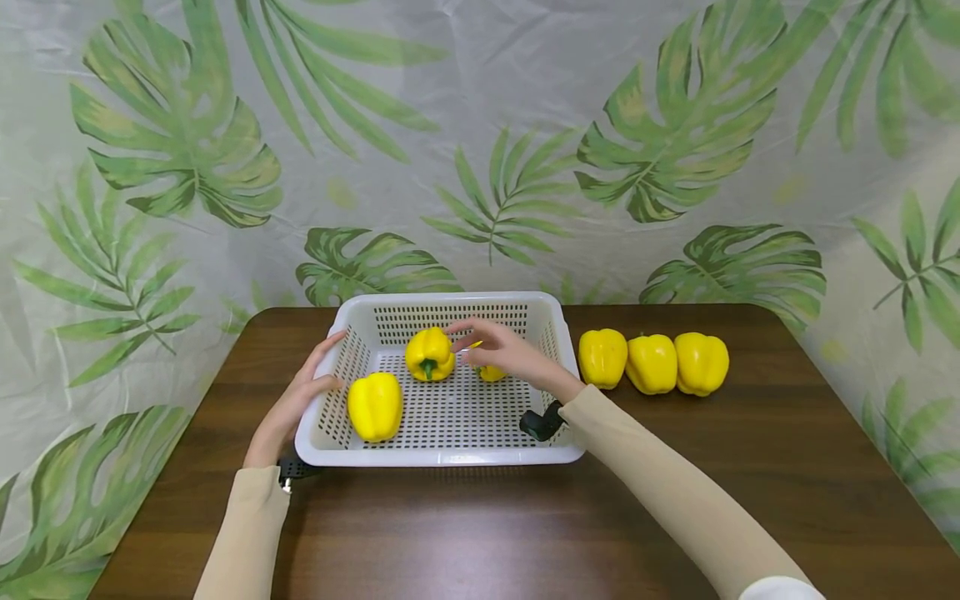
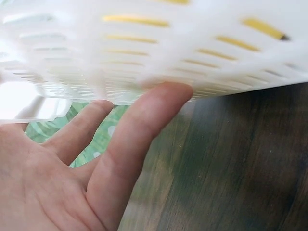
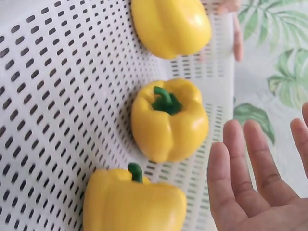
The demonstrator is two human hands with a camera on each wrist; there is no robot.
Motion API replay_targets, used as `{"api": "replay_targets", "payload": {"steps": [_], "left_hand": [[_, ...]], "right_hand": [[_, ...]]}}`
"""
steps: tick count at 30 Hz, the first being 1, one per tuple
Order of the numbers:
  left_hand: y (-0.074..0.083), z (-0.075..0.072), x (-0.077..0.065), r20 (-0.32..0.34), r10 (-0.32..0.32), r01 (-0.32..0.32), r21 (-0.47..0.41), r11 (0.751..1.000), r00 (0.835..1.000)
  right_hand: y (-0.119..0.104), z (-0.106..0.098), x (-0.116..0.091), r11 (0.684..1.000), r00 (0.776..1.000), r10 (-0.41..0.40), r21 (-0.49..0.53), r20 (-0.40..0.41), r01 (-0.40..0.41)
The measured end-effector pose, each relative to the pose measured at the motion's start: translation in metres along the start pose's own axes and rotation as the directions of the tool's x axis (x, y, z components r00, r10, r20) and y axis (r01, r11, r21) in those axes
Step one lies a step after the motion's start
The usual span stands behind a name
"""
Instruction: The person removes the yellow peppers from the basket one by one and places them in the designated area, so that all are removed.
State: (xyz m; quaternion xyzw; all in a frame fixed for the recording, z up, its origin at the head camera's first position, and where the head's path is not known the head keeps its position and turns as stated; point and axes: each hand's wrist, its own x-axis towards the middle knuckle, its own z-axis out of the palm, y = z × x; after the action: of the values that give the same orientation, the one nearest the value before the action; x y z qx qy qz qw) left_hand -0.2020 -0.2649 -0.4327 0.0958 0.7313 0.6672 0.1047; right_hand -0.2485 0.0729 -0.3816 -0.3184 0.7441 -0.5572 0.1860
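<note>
A white perforated plastic basket (image 1: 450,457) holds three yellow bell peppers. One bell pepper (image 1: 375,407) lies at the front left, another (image 1: 430,353) in the middle with its green stem towards me. The third bell pepper (image 1: 491,374) is partly hidden under my right hand (image 1: 506,350), which hovers over the basket with relaxed fingers and nothing in them. The right wrist view shows this hand's fingers (image 3: 257,159) apart from the peppers. My left hand (image 1: 288,408) touches the basket's left side, its thumb (image 2: 139,130) and fingers extended along the outer wall.
Three more yellow bell peppers (image 1: 652,363) stand in a row on the dark wooden table (image 1: 480,533), right of the basket. Behind the table hangs a pale cloth (image 1: 510,100) with green leaf prints. A black wrist device (image 1: 542,423) shows beneath my right wrist.
</note>
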Motion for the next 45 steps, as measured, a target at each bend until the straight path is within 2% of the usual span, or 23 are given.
{"api": "replay_targets", "payload": {"steps": [8,12,16,24,30,45], "left_hand": [[0.001,0.0,0.0,-0.003,0.0,0.0,0.002,1.0,1.0],[0.0,0.0,0.0,0.002,0.008,-0.008,-0.005,1.0,1.0],[0.0,0.001,0.0,0.004,0.012,-0.012,-0.001,1.0,1.0],[0.0,0.001,-0.001,-0.003,0.006,-0.006,0.022,1.0,1.0],[0.001,0.001,-0.001,-0.005,-0.004,0.004,0.035,0.999,1.0],[0.0,0.001,-0.001,0.007,-0.004,0.004,0.019,1.0,1.0]], "right_hand": [[0.001,0.022,0.014,1.0,0.99,0.012,-0.009,0.142,-0.011],[0.001,0.031,0.023,0.999,0.984,0.023,-0.043,0.178,-0.016],[0.001,0.039,0.03,0.995,0.977,0.076,-0.079,0.201,-0.061],[0.005,0.056,0.042,0.982,0.938,0.18,-0.114,0.297,-0.152],[0.009,0.065,0.049,0.976,0.909,0.21,-0.126,0.361,-0.175],[0.014,0.077,0.059,0.972,0.876,0.236,-0.114,0.421,-0.207]]}}
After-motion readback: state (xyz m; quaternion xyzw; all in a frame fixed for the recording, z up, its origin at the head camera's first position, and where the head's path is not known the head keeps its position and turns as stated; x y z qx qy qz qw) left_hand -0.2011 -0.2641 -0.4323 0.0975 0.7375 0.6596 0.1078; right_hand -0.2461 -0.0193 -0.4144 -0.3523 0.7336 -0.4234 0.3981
